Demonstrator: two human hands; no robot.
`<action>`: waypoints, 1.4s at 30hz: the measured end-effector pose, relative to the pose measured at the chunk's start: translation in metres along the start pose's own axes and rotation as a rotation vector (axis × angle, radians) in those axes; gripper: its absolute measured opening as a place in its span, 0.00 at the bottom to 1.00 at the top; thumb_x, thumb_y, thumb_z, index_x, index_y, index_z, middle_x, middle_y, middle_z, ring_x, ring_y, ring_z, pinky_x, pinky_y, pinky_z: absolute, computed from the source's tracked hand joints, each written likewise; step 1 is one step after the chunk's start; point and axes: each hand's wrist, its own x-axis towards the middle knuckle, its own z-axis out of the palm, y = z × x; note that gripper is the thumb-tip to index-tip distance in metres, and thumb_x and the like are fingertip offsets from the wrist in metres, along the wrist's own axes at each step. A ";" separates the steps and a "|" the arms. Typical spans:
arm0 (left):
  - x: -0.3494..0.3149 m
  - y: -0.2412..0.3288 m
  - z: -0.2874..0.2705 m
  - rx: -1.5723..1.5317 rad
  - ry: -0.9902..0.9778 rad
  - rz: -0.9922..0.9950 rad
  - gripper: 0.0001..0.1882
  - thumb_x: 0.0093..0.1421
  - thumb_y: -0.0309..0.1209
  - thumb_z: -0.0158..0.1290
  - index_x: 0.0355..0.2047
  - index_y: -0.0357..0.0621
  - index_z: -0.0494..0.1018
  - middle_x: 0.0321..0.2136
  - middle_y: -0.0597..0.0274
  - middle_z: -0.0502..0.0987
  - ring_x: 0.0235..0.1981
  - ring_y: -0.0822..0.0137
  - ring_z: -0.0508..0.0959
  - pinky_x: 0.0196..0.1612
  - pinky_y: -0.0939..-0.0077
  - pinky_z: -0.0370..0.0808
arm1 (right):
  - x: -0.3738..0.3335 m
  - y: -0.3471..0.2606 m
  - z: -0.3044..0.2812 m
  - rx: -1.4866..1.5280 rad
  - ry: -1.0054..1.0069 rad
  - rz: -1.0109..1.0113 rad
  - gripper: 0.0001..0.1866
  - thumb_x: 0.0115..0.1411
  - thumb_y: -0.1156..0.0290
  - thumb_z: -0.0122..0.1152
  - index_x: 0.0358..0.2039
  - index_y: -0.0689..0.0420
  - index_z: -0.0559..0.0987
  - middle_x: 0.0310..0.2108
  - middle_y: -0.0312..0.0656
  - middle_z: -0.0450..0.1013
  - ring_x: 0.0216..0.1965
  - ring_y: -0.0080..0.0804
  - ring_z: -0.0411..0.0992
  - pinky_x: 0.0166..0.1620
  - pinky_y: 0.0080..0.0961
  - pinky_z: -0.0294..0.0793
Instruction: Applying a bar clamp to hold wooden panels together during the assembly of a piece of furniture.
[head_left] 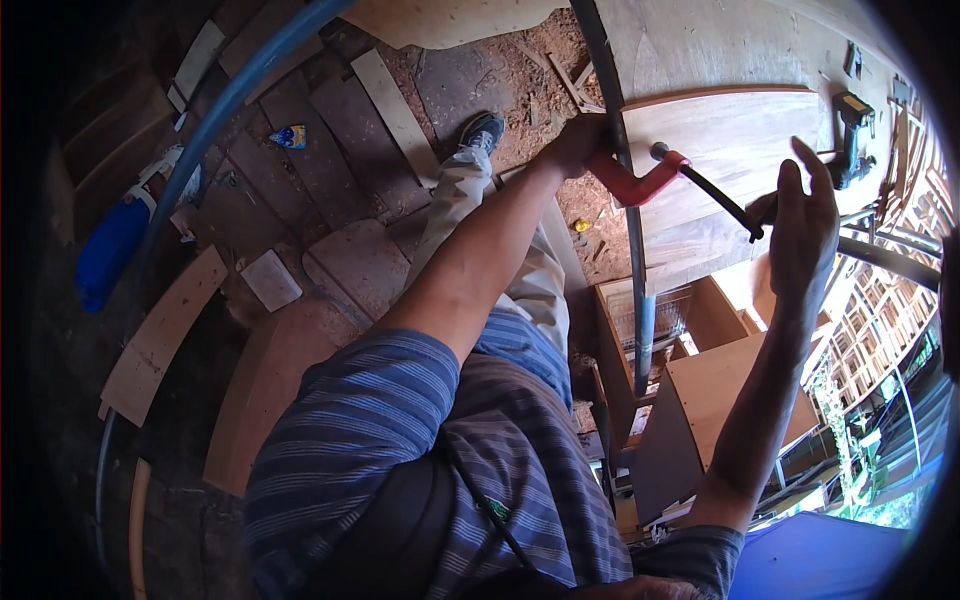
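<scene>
- While one large wooden sheet (pixel 690 45) fills the upper right and one pale board (pixel 745 130) lies on it, the step in hand looks like working one red clamp (pixel 652 187) at the board's left edge, tightening or loosening it.
- One long pipe (pixel 645 335) runs along that edge, and the clamp's frame crosses over it; I cannot tell quite what it bites on.
- Two hands: the left hand (pixel 582 145) seems wrapped around the frame's left end, though shadow hides its fingers; the right hand (pixel 805 225) has its fingers stretched out, ungripped, beside the rod's end.
- One drill (pixel 852 115) sits past the board's right edge.
- One dark rod (pixel 720 195) juts from the clamp; turning it would call for right fingers curled on it, left steadying.
</scene>
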 end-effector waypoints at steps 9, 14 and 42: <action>0.008 -0.007 -0.008 -0.046 -0.033 -0.008 0.12 0.62 0.30 0.44 0.38 0.37 0.74 0.31 0.64 0.76 0.30 0.73 0.76 0.37 0.77 0.75 | 0.000 0.017 -0.045 -0.851 -0.301 -1.063 0.32 0.50 0.59 0.64 0.55 0.57 0.71 0.56 0.46 0.66 0.60 0.46 0.62 0.61 0.46 0.62; -0.005 0.006 0.001 0.025 0.042 -0.017 0.13 0.61 0.29 0.42 0.41 0.38 0.73 0.34 0.62 0.77 0.34 0.70 0.77 0.41 0.75 0.75 | 0.014 0.017 -0.038 -0.728 -0.230 -1.217 0.25 0.48 0.60 0.67 0.43 0.62 0.78 0.43 0.47 0.73 0.49 0.45 0.72 0.52 0.40 0.73; -0.006 0.018 0.017 0.115 0.172 0.032 0.15 0.67 0.42 0.40 0.31 0.48 0.72 0.20 0.70 0.71 0.19 0.76 0.71 0.24 0.81 0.70 | 0.000 0.022 0.027 0.042 -0.173 -0.678 0.26 0.55 0.79 0.60 0.56 0.61 0.68 0.59 0.52 0.64 0.63 0.45 0.59 0.63 0.41 0.58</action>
